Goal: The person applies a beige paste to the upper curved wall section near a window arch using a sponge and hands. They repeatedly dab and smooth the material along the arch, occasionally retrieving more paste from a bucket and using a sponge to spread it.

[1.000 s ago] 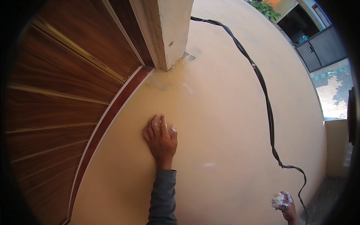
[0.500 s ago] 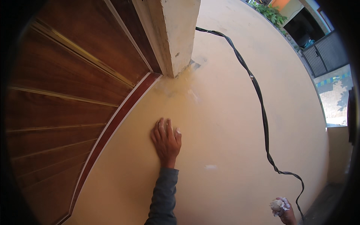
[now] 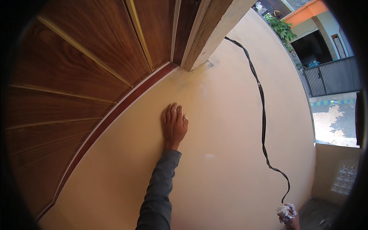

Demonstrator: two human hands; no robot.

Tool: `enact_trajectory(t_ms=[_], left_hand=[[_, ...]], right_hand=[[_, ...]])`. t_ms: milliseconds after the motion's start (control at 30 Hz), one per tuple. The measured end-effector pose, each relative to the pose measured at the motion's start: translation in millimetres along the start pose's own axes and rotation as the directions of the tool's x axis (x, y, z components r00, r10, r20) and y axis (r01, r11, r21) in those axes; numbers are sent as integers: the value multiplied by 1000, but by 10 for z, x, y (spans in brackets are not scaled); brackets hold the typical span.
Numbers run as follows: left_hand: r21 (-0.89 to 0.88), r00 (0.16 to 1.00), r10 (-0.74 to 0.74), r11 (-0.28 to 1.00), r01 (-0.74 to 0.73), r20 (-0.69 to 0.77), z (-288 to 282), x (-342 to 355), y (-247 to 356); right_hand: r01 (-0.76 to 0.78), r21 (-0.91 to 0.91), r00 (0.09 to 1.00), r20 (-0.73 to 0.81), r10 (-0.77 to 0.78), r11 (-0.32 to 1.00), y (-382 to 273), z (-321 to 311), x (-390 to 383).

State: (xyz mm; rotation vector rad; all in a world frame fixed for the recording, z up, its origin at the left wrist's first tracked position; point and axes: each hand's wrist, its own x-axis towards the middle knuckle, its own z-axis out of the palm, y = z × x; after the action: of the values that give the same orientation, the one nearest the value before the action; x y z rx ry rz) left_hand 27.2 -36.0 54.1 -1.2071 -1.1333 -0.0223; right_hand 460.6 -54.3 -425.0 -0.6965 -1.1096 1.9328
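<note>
My left hand [image 3: 175, 124] lies against a cream-coloured wall [image 3: 230, 126], back of the hand toward me, fingers stretched upward and the thumb on the right. White smears show on its fingers; it holds nothing that I can see. Low on the right, my right hand [image 3: 293, 221] is closed round a lump of white paste [image 3: 286, 212], which also coats the fingers. Just above that hand, the lower end of a twisted black cable [image 3: 263, 126] hangs along the wall. Pale and grey patches [image 3: 207, 69] mark the wall's upper part, under a beam.
Brown wooden ceiling panels [image 3: 76, 69] with a dark red trim [image 3: 126, 103] border the wall on the left. A chipped, pale beam [image 3: 218, 30] juts out at the top. On the right are a grey gate [image 3: 329, 76], a green plant [image 3: 281, 28] and a low wall with pierced blocks [image 3: 345, 180].
My left hand has moved slightly up and right in the picture. The view has tilted and shifted, showing more of the gate and low wall. My right hand still holds the white lump.
</note>
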Motion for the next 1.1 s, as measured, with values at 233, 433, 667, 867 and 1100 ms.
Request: enact_trajectory(t_ms=[233, 433, 667, 867, 1100], left_hand=[[-462, 950, -237, 879, 121, -202, -486, 985, -149], [-363, 942, -323, 891, 271, -90, -1034, 1829, -169], [-161, 906, -401, 911, 379, -138, -965, 2193, -223], [-97, 920, -364, 931, 353, -145, -926, 2271, -266], [-59, 932, -337, 941, 333, -130, -970, 2266, -229]], right_hand=[[36, 3, 985, -170, -35, 999, -122, -214, -384], [60, 23, 973, -226, -53, 998, -116, -207, -607], [79, 50, 972, -225, -66, 996, 157, -323, -692], [37, -199, 939, -328, -102, 979, -119, -201, -850], [171, -399, 931, -233, -280, 901, 13, -423, -829]])
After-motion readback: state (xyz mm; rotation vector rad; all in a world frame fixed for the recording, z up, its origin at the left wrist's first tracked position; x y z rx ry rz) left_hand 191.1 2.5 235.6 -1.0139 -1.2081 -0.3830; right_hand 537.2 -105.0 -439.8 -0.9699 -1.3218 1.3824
